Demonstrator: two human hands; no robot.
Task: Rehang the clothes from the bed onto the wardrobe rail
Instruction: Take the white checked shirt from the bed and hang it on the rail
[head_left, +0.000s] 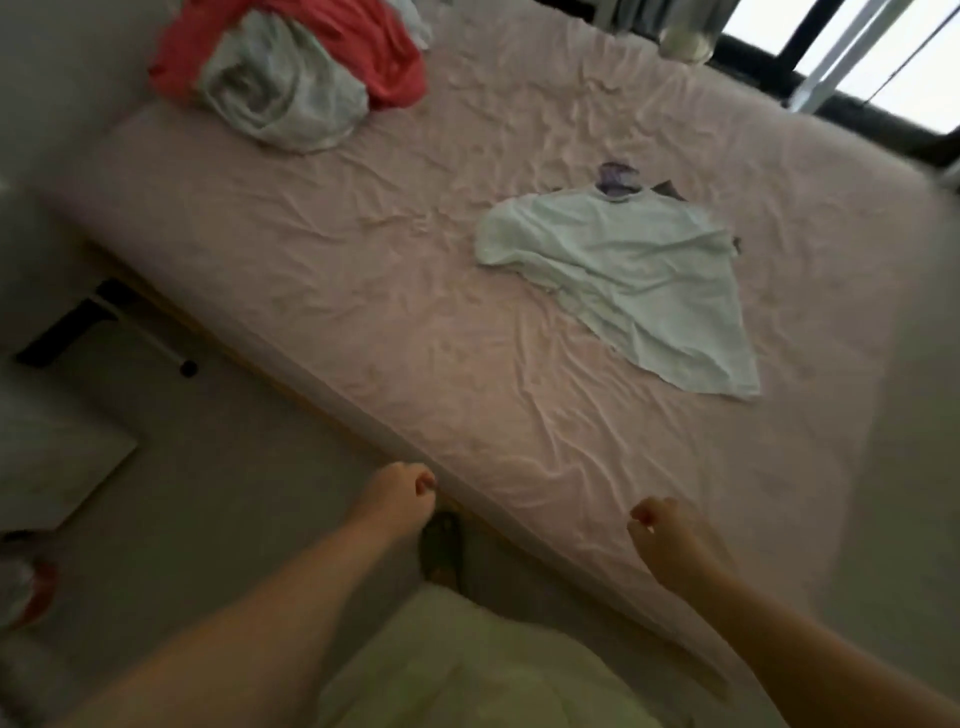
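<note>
Both hands, left hand and right hand, hang curled and empty at the near edge of the bed; blur hides the fingers. Farther right lies a white shirt; far left, a red-and-grey heap. Window beyond.

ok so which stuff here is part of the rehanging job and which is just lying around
Part of the job:
white shirt spread flat on the bed
purple patterned garment at its collar
red and grey clothes heap at the bed's far corner
left hand, right hand, both holding nothing

Lying about:
sandal on the floor
window frame
</note>
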